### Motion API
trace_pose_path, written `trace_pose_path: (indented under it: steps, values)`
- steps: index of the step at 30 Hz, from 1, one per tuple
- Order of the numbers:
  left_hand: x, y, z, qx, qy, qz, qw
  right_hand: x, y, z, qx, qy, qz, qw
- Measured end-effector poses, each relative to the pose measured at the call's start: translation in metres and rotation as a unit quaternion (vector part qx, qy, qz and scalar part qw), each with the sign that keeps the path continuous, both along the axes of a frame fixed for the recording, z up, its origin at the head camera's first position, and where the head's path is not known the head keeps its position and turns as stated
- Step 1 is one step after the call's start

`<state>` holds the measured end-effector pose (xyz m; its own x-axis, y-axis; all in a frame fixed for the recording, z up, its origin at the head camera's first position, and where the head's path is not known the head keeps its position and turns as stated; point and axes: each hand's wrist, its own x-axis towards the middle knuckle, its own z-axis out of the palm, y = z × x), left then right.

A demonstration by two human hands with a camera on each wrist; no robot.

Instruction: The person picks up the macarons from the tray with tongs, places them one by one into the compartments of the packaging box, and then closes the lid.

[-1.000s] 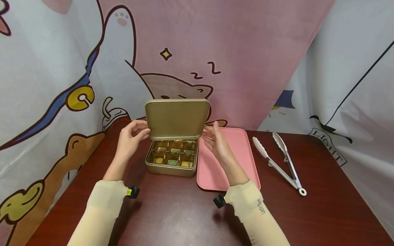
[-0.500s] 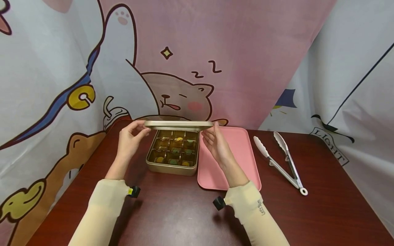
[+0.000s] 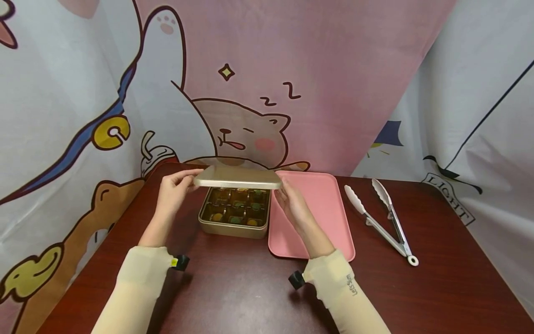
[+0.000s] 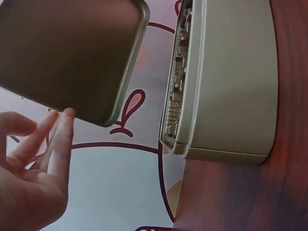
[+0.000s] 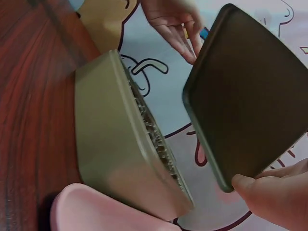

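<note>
A gold tin lid (image 3: 238, 177) hangs tilted above the rear part of an open gold tin box (image 3: 233, 229). My left hand (image 3: 173, 191) pinches the lid's left edge, its thumb and fingertips at the rim in the left wrist view. On the opposite edge my right hand (image 3: 295, 204) grips the lid, thumb (image 5: 243, 183) near a corner in the right wrist view. Inside the box, a divided insert holds several small yellow and green round pieces (image 3: 236, 220). The lid covers the back row of compartments in the head view. Both wrist views show a gap between lid and box.
A pink tray (image 3: 321, 204) lies right beside the box, under my right forearm. Farther right, white-tipped tongs (image 3: 385, 232) rest spread on the dark red wooden table (image 3: 233, 287). A cartoon-print cloth (image 3: 317, 93) hangs behind the table.
The lid has swung from nearly upright, underside showing, through level to tilted toward me, top face showing. It has come slightly nearer over the box. Both hands have stayed at its edges.
</note>
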<state>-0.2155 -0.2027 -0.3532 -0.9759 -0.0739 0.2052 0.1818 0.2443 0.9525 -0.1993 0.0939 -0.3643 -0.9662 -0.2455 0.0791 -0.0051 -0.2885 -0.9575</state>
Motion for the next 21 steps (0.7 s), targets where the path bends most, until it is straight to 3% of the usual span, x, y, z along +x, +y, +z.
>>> trace_pose_path:
  steps: [5, 9, 12, 21]
  values:
    - [-0.002, -0.002, -0.001, 0.003, -0.033, -0.031, 0.999, -0.002, -0.005, -0.01, 0.059, 0.005, -0.008, 0.998]
    - [-0.004, -0.004, -0.003, -0.083, -0.058, -0.018, 0.9947, -0.006, -0.01, -0.017, 0.126, 0.008, -0.021, 0.992]
    - [-0.006, -0.004, -0.004, -0.139, -0.066, -0.014, 0.988, -0.007, -0.012, -0.02, 0.174, 0.016, -0.041, 0.984]
    - [-0.013, -0.004, -0.011, -0.182, -0.085, -0.014, 0.9794, -0.009, -0.019, -0.029, 0.292, 0.063, -0.082, 0.951]
